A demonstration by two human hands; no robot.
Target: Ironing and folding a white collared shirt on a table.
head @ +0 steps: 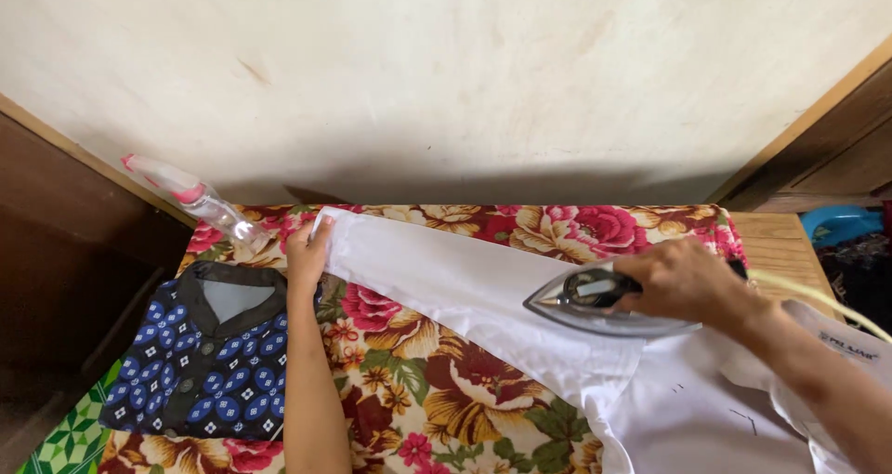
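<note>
While the right hand (686, 279) is wrapped firmly around the handle of a grey electric iron (595, 300), the soleplate rests flat on a white shirt sleeve (455, 283), with its pointed nose turned toward the cuff end. That sleeve lies stretched in a slanting line across the bench (409, 390), which is covered with a cloth of red and yellow flowers; the body of the white shirt (706, 409) bunches at the near right corner. The left hand (308, 251) lies at the far end of the sleeve, fingers closed on the cuff edge and holding it taut against the cloth. By the look of it, the step in hand is pressing the sleeve, and the iron sits roughly at its shoulder half, so most of the length toward the cuff seems yet to be covered. A sound next move would call for a steady glide along the sleeve toward the left hand, with the cuff kept pulled tight so no crease gets pressed in, and the fingers kept out of the iron's path. A pale cord (818, 297) trails off to the right from the iron. Beside the left forearm lies a folded blue patterned shirt with a dark collar (209, 362), and a clear spray bottle with a pink top (190, 195) leans near the wall (446, 74), just beyond the cuff
</note>
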